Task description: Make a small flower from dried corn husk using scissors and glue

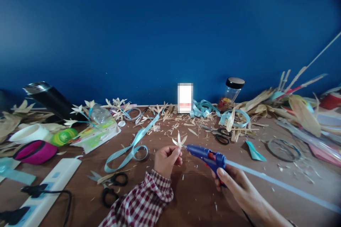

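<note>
Between the thumb and fingers of my left hand [166,159] is a small pale flower [180,139] with pointed petals that look like dried husk. My right hand [234,181] grips the handle of a blue hot glue gun [206,155], its nozzle pointing left at the flower. Whether the tip touches the flower, I cannot tell. A long translucent glue stick [282,183] runs out of the gun's back toward the right edge. Left of my left hand lie black-handled scissors [110,184] and a curling light-blue ribbon [125,158].
A white power strip [50,191] with black plugs lies at the lower left. A black bottle [53,99] leans behind it, near finished flowers [89,105]. At the back stand a lidded jar [231,94] and more scissors [221,135] among husk scraps. A wire coil [284,150] lies right.
</note>
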Tool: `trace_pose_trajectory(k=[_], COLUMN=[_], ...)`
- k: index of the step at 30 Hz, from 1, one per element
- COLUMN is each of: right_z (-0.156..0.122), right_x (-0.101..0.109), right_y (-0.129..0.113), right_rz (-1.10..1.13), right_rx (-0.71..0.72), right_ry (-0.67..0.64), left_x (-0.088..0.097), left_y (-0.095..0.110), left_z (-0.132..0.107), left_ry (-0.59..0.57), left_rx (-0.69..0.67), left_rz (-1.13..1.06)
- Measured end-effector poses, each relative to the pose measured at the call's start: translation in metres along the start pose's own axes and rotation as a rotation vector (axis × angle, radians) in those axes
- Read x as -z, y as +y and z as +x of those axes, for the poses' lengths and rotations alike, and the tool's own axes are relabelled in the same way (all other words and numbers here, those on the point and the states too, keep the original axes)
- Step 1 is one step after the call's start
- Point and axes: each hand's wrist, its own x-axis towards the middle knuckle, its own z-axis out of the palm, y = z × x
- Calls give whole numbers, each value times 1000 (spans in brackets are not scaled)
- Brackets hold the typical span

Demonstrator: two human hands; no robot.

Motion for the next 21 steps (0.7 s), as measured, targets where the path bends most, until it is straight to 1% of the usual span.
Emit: trace_pose_trajectory(k=[2,5,10,13,15,18,21], right_z=[0,0,2,2,1,-2,-3], right_x=[-1,-1,1,2,2,0,0], right_y=[-1,3,13,14,14,12,12], right_rz=[14,-21,-150,-241,-257,-281,-353], right_rx=[-6,9,59,76,77,83,125], right_ry=[5,2,47,58,72,142,209], left_x=[0,-1,-1,-1,-1,0,0], left_y=[-1,-1,1,1,1,0,0], left_z=[0,0,-2,-1,-1,0,-1], left_ry=[2,-8,-18,-16,-24,-30,-31], left_rx=[1,-12,-9,-8,-11,-14,-24], left_rz=[1,1,2,1,8,12,16])
